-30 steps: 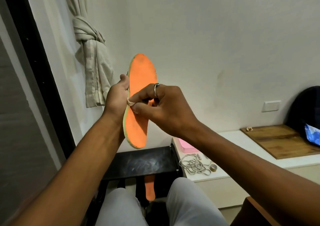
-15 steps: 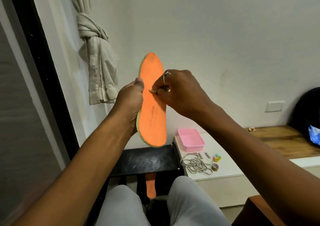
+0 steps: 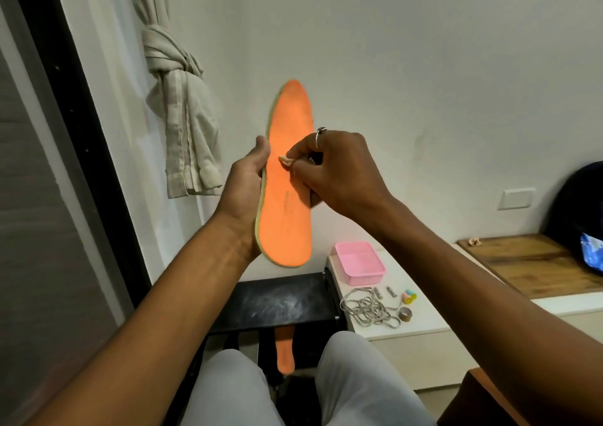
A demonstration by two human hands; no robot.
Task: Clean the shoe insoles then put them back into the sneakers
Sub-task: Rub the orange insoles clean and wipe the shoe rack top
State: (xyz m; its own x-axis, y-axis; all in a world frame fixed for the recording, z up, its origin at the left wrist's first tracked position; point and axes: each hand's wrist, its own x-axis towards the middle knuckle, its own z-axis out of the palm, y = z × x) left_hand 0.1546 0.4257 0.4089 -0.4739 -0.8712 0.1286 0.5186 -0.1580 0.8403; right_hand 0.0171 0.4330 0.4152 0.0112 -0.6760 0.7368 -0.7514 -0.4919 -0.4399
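An orange insole (image 3: 287, 217) with a pale green edge stands upright in front of me, toe up. My left hand (image 3: 244, 190) grips its left edge at mid-length. My right hand (image 3: 336, 171), a ring on one finger, pinches a small pale wad of cloth or tissue (image 3: 286, 160) against the insole's orange face. A second orange insole (image 3: 284, 350) lies low between my knees, partly hidden under the black stool. No sneaker is clearly visible.
A black stool (image 3: 277, 301) stands ahead of my knees. On the white ledge (image 3: 411, 324) to the right sit a pink tray (image 3: 359, 262), a tangle of laces (image 3: 368, 308) and small items. A wooden board (image 3: 528, 262) and a knotted curtain (image 3: 182, 125) flank the scene.
My right hand with the wad has moved up the insole from its lower middle toward the upper half. The insole has shifted slightly right in view.
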